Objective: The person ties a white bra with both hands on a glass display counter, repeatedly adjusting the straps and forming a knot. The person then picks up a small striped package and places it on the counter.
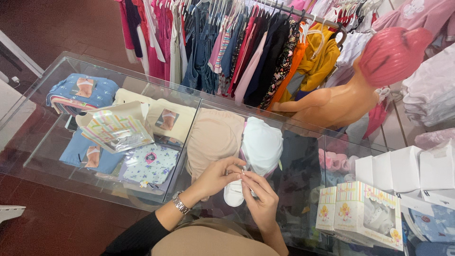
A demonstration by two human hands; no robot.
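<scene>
Small white shoe [234, 193], sitting on the glass table near its front edge, right under both hands. The left hand [219, 176], with a metal watch [180, 203] at the wrist, pinches something tiny and white above the shoe, and the right hand [259, 195] meets it fingertip to fingertip. Both grips are closed together on that little piece, too small to tell whether it is a lace, a tag or a strap. Doing this well looks like a matter of keeping the pinch light and close to the shoe, so the bit stays taut without dragging the shoe across the glass. Elbows in, wrists steady. Just behind the hands lie a beige folded garment [214, 137] and a white cap [262, 144]. Boxed baby shoes [366, 213] stand towards the right edge, well apart.
</scene>
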